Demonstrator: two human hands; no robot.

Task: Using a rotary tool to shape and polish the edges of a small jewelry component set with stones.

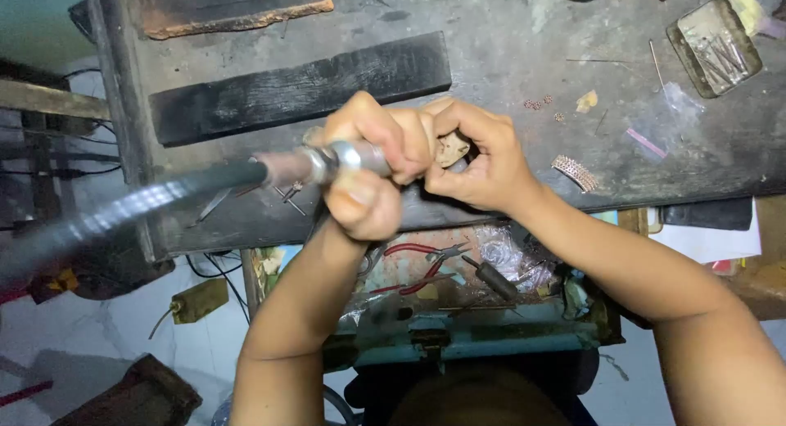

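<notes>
Gripping metal handpiece (344, 160) left, yellow tag (199, 300) hanging below bench (508, 41)

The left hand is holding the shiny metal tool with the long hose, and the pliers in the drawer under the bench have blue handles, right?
Not quite. The pliers in the drawer have red handles, not blue; the head view shows them below the bench edge. The rest holds: the left hand grips the shiny metal tool with the long hose.
</notes>
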